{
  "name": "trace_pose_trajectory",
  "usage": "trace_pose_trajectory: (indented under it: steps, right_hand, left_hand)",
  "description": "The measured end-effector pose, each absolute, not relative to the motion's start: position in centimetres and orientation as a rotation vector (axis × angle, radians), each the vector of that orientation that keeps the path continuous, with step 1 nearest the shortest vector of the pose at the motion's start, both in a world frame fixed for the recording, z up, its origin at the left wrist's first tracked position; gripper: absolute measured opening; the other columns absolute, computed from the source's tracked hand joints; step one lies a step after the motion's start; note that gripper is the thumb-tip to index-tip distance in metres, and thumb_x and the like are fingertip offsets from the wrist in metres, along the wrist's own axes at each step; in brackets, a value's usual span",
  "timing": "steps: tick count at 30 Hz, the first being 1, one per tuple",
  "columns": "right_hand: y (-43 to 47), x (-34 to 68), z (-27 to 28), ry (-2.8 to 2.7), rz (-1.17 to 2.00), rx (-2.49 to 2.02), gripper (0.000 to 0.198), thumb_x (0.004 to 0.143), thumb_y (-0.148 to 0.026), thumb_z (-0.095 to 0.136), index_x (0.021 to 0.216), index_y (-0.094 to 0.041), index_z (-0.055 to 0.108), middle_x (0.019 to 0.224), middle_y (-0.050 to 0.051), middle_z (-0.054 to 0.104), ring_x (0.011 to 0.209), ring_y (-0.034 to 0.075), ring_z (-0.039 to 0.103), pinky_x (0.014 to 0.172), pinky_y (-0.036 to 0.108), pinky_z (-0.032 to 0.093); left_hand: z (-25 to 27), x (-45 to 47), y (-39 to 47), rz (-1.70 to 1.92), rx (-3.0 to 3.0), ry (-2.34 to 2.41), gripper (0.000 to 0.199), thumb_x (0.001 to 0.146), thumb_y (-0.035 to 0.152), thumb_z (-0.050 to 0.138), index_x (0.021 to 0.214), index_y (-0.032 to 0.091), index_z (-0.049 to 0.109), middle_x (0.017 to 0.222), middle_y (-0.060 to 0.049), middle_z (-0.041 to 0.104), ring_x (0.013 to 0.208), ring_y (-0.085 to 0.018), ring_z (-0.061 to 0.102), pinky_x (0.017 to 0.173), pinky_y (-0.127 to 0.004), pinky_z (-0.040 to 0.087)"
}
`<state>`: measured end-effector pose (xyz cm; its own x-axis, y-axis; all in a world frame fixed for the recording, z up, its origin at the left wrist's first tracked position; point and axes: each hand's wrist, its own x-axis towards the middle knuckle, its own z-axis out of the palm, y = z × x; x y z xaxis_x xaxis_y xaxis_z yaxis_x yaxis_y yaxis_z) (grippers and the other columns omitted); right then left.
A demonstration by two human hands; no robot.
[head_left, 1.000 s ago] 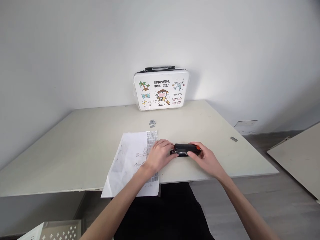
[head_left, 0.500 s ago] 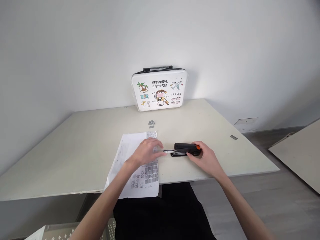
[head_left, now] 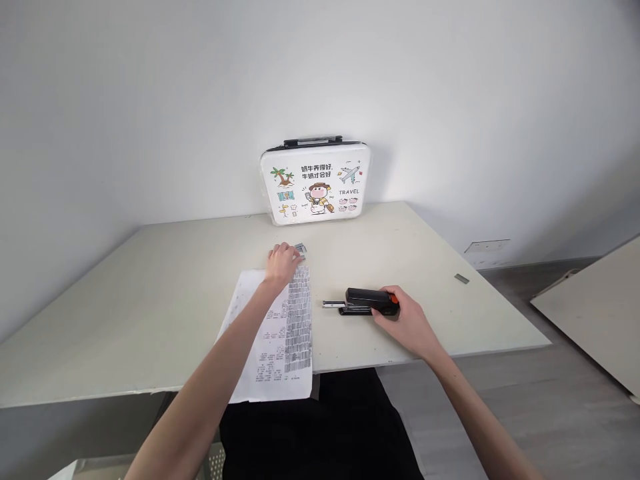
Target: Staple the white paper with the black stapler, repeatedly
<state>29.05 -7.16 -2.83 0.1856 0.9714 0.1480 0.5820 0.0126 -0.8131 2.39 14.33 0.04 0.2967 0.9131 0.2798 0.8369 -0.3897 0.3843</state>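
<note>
My left hand [head_left: 282, 263] is at the small pile of grey staple strips [head_left: 301, 248] behind the paper, its fingers curled and thumb and fingertips closed on a strip at the pile's near left side. My right hand [head_left: 405, 321] grips the rear end of a black stapler [head_left: 367, 298] with an orange-red part, which lies on its base on the table. From the stapler's front, the metal staple tray [head_left: 333, 304] sticks out to the left. Printed paper sheets [head_left: 273, 347] lie under my left forearm, their near edge hanging past the table edge.
A white case [head_left: 316, 183] with cartoon prints and a black handle stands against the wall at the table's back. One more staple strip [head_left: 461, 279] lies near the right edge of the white table [head_left: 125, 300]. A white panel [head_left: 595, 313] is at the far right.
My left hand has left the front of the stapler and moved forward and left to the staple strips. My right hand stays on the stapler. The view has shifted slightly.
</note>
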Motion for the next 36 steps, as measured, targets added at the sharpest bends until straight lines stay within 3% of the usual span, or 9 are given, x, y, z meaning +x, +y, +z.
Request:
trace_pose_trajectory:
  steps: [6, 12, 22, 36]
  right_hand:
    - [-7.2, 29.2, -2.8, -1.483, 0.643, -1.671, 0.03, 0.087, -0.044, 0.065, 0.113, -0.028, 0.058, 0.116, 0.006, 0.071, 0.105, 0.028, 0.066, 0.087, 0.042, 0.056]
    - [-7.1, 29.3, -3.1, -1.49, 0.625, -1.655, 0.03, 0.087, -0.043, 0.066, 0.112, -0.029, 0.059, 0.115, 0.006, 0.071, 0.105, 0.028, 0.067, 0.087, 0.042, 0.055]
    - [-7.1, 29.3, -3.2, -1.485, 0.614, -1.671, 0.029, 0.088, -0.043, 0.065, 0.112, -0.029, 0.058, 0.113, 0.004, 0.071, 0.103, 0.027, 0.065, 0.088, 0.041, 0.053]
    - [-7.2, 29.2, -2.8, -1.478, 0.63, -1.691, 0.03, 0.088, -0.043, 0.066, 0.112, -0.029, 0.057, 0.114, 0.003, 0.071, 0.104, 0.026, 0.065, 0.086, 0.039, 0.054]
  left_hand:
    - [1.6, 2.2, 10.1, 0.742, 2.341, 1.336, 0.021, 0.103, 0.036, 0.053, 0.11, 0.024, 0.069, 0.107, -0.006, 0.076, 0.098, -0.023, 0.071, 0.088, -0.035, 0.056]
    - [2.8, 2.0, 5.6, 0.721, 2.212, 1.193, 0.033, 0.105, 0.042, 0.044, 0.118, 0.024, 0.069, 0.091, -0.002, 0.078, 0.084, -0.018, 0.075, 0.074, -0.028, 0.058]
    - [3.0, 2.6, 2.2, 0.69, 2.033, 1.124, 0.026, 0.096, 0.042, 0.063, 0.112, 0.028, 0.076, 0.096, -0.001, 0.078, 0.091, -0.02, 0.074, 0.088, -0.034, 0.059]
    - [1.6, 3.1, 1.1, 0.647, 2.31, 1.027, 0.026, 0.103, 0.042, 0.056, 0.108, 0.025, 0.076, 0.105, -0.004, 0.069, 0.083, -0.019, 0.067, 0.076, -0.036, 0.055]
